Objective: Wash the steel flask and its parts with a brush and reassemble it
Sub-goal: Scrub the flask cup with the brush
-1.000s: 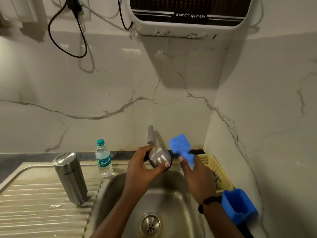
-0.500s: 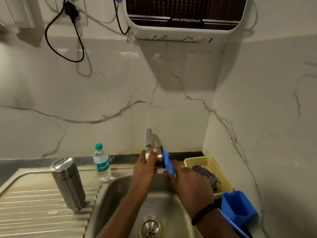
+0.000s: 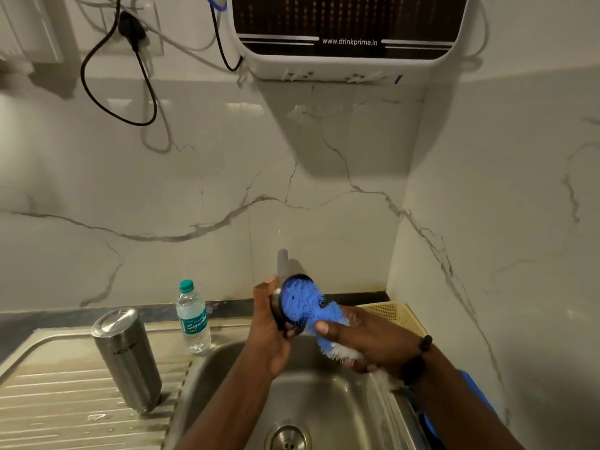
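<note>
Above the sink [image 3: 324, 404] my left hand [image 3: 271, 332] grips the round steel flask lid [image 3: 278, 308], its dark rim turned toward me. My right hand [image 3: 367, 342] holds a blue brush [image 3: 303, 303] whose bristles press into the lid's face and hide most of it. The steel flask body [image 3: 125, 357] stands upside down on the ribbed drainboard [image 3: 48, 401] to the left, away from both hands.
A small water bottle [image 3: 193, 315] with a green cap stands behind the sink's left rim. The tap [image 3: 281, 261] rises behind the hands. A yellow basket [image 3: 396, 315] sits to the right, a blue holder [image 3: 477, 394] beside my right forearm. A water purifier [image 3: 347, 37] hangs on the wall.
The brush has turned from edge-on against the lid to bristles spread flat over the lid's face. Both hands stay over the sink.
</note>
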